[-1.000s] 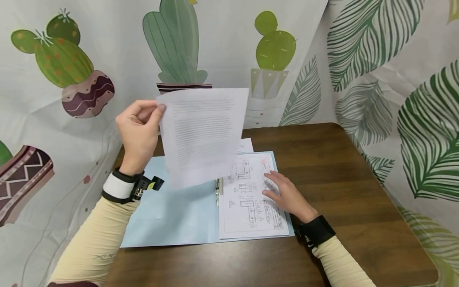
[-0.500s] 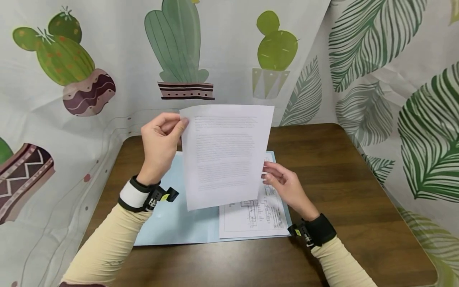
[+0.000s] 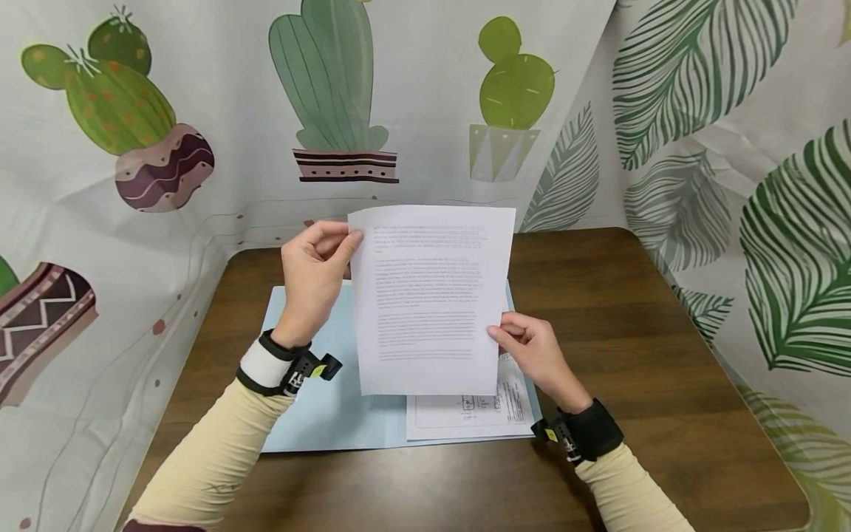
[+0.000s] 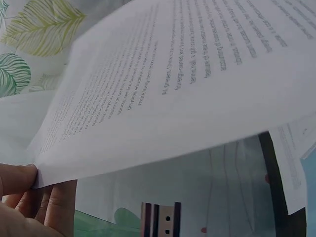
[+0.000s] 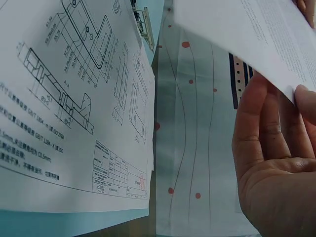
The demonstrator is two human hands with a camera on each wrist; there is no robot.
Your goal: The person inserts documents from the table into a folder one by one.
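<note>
A printed sheet of paper point(image 3: 428, 303) is held upright above the open folder, its text facing the head camera. My left hand point(image 3: 312, 277) pinches its upper left edge between thumb and fingers. On the opposite side, my right hand point(image 3: 535, 351) pinches the lower right edge, thumb in front. Beneath lies a light blue folder point(image 3: 319, 414), spread open, with a technical drawing point(image 3: 459, 425) on its right half, mostly hidden by the sheet in the head view. The right wrist view shows that drawing point(image 5: 74, 108) and part of the metal clip point(image 5: 145, 24).
The folder lies on a brown wooden table point(image 3: 638, 355). A white cloth point(image 3: 425, 96) printed with cacti and leaves hangs behind and at the sides. In the left wrist view, another white paper point(image 4: 291, 173) shows beyond the held sheet.
My left hand has brought the sheet right and down over the folder. My right hand has come up from the drawing and taken hold of the sheet's right edge.
</note>
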